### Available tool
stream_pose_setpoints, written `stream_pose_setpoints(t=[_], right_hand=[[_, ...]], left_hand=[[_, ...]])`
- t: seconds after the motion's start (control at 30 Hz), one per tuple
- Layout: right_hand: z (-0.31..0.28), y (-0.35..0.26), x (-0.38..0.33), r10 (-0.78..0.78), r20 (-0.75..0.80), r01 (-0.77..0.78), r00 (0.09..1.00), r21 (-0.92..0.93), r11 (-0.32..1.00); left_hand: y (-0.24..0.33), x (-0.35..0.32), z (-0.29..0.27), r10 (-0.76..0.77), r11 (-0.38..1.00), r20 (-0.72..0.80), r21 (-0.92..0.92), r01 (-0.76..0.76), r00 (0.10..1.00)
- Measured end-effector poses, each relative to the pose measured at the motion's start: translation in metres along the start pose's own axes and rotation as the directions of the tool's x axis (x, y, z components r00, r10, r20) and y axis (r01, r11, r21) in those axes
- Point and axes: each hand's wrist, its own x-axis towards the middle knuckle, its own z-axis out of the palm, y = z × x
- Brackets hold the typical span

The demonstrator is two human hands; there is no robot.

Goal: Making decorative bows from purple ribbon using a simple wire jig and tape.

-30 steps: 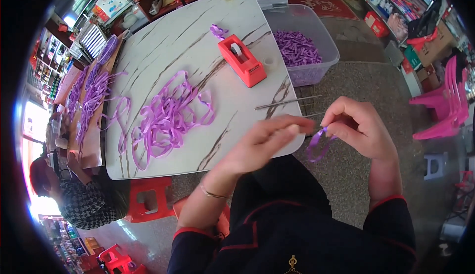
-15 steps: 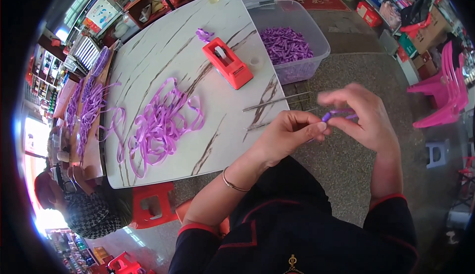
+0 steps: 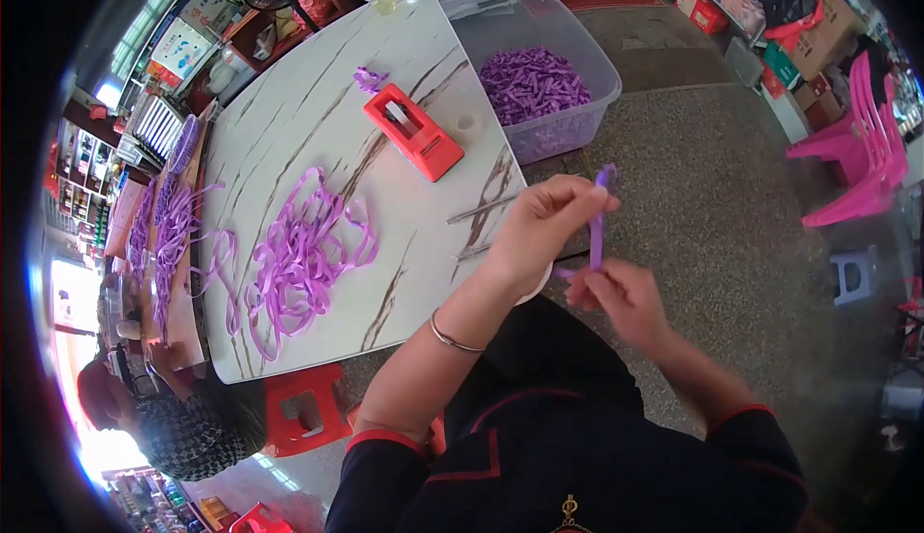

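The left hand pinches the top of a purple ribbon strip. Its fingers are closed tight around the strip. The right hand is just below and grips the bottom end of the same strip, with its fingers curled shut on it. The strip stands almost straight up between the two hands, out past the edge of the tabletop.

To the left of the fingers, on the white marble tabletop, lies a loose pile of purple ribbons. Above the fingers, further away, sits a red tape dispenser, with a small purple bow beside it. Up and a little to the right of the fingers stands a clear plastic tub filled with purple ribbon pieces. Two thin metal sticks lie on the tabletop, just beside the left fingers. A red stool stands under the tabletop. Pink chairs are far off to the right.
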Motion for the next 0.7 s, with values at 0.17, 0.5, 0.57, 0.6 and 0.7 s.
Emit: stream_pose_setpoints(t=[0.17,0.5,0.57,0.6,0.7], right_hand=[[-0.019,0.061,-0.034,-0.148,-0.018,0.124,0.989,-0.444,0.888],[-0.093,0.107,-0.035,-0.465,-0.031,0.272,0.885,-0.776,0.568],[-0.101,0.094,-0.031,-0.477,0.013,0.282,0.879,-0.821,0.496],[-0.102,0.088,-0.031,-0.485,0.063,0.295,0.872,-0.859,0.418],[-0.094,0.081,-0.038,-0.504,0.286,0.465,0.815,-0.842,0.273]], left_hand=[[0.028,0.004,0.015,-0.035,0.97,-0.027,-0.242,0.027,0.999],[0.034,-0.013,0.007,-0.082,0.941,0.083,-0.322,0.105,0.993],[0.033,-0.017,-0.003,-0.085,0.963,0.04,-0.254,0.092,0.996],[0.034,-0.019,-0.009,-0.107,0.962,-0.007,-0.253,0.102,0.994],[0.033,-0.012,-0.027,-0.019,0.945,-0.05,-0.326,0.002,0.999]])
